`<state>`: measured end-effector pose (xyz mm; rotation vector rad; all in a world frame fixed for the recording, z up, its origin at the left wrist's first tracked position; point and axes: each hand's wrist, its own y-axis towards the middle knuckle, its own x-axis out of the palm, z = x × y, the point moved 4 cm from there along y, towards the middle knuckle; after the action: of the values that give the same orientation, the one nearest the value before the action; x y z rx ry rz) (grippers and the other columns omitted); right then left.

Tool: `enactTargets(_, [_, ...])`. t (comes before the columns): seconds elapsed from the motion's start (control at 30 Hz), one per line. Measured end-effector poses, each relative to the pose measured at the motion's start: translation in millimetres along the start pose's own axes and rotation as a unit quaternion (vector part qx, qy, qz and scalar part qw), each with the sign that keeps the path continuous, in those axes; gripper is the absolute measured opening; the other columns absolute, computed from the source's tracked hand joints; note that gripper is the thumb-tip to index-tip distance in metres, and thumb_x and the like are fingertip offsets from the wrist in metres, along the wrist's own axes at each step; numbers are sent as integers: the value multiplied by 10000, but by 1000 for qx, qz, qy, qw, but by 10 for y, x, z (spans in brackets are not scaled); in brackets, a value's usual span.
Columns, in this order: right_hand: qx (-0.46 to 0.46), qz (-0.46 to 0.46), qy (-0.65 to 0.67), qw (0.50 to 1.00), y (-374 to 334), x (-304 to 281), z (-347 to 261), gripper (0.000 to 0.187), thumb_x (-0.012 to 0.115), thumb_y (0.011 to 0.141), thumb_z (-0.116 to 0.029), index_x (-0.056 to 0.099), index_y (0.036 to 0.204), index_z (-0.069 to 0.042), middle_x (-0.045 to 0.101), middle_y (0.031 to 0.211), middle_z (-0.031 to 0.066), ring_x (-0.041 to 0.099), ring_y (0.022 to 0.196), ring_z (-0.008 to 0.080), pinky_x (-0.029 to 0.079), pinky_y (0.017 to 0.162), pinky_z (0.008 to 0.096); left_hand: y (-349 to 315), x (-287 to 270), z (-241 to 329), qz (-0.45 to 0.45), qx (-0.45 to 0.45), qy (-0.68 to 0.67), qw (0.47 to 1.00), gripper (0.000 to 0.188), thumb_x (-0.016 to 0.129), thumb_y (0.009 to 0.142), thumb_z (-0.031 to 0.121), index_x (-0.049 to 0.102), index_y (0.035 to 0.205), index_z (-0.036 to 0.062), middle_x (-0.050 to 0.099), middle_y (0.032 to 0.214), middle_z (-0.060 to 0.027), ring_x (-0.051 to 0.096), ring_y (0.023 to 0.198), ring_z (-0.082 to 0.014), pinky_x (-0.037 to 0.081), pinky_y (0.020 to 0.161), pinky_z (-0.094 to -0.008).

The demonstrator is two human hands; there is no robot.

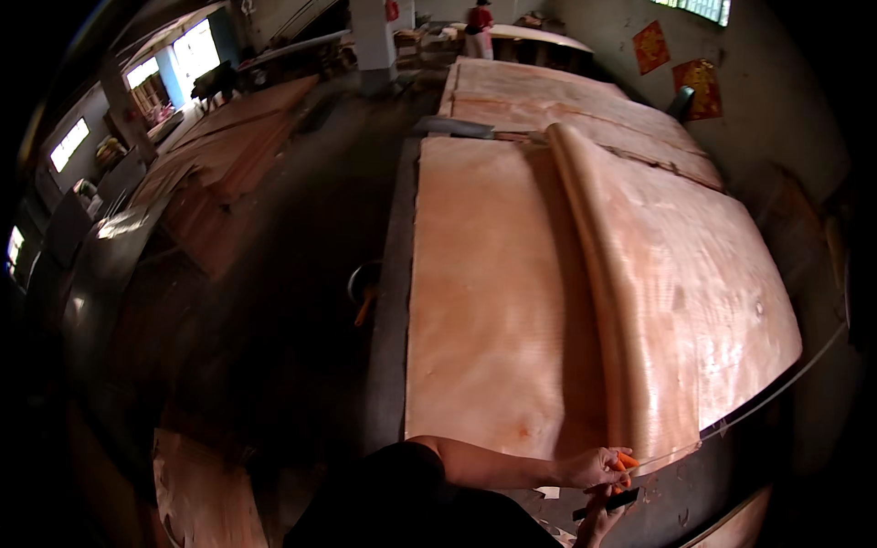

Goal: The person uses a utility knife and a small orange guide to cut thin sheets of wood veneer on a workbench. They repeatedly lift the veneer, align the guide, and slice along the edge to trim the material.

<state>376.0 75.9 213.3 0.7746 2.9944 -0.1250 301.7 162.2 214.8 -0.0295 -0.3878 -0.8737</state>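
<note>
On the dark table (387,365) lay reddish sheets (484,292); your left hand (585,469) was clasped around an orange object (627,461), your right hand (597,522) around a black piece (623,500).

1 left hand (585,468) and 1 right hand (596,521). At least 1 orange tool (627,461), partly hidden, and 1 black tool (619,500). 1 cord (808,365). At least 3 sheet piles (484,301); their single layers can't be counted. 2 posters (650,47). 1 pale pillar (373,36). 1 person (480,27) clearly visible. At least 4 windows (68,144).
</note>
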Motion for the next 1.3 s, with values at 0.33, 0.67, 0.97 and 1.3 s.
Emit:
enactTargets(0.33, [-173, 46, -112, 977, -278, 216, 3, 204, 441, 872, -212, 538, 774, -61, 452, 584, -24, 354, 484, 31, 233, 422, 171, -436, -66, 273, 55, 10, -309, 949, 203, 546, 811, 176, 586, 926, 13, 578, 1001, -71, 523, 902, -133, 386, 829, -254])
enactTargets(0.67, [54, -20, -18, 998, -1427, 484, 628, 163, 544, 820, -209, 563, 896, -66, 471, 587, -57, 363, 466, 15, 257, 402, 167, -1335, -621, -9, 38, -114, 7, 993, 372, 540, 821, 305, 544, 1049, 11, 570, 1003, -40, 498, 921, -109, 393, 781, -250])
enactTargets(0.97, [4, -167, -93, 982, -2135, 1273, 287, 336, 482, 824, -5, 417, 1153, -13, 505, 648, 17, 472, 597, 78, 398, 573, 213, -2743, -650, 172, -9, -136, 291, 947, 224, 630, 733, 218, 615, 814, 10, 605, 717, -82, 559, 655, -122, 434, 610, -249])
enactTargets(1.3, [104, -261, -159, 947, -1715, 2525, 436, 127, 508, 814, -40, 541, 916, 28, 580, 702, 54, 532, 638, 99, 427, 607, 222, -3188, -2121, 420, 115, -159, 212, 957, 123, 591, 767, 108, 605, 838, 8, 607, 748, -40, 548, 660, -70, 449, 610, -216])
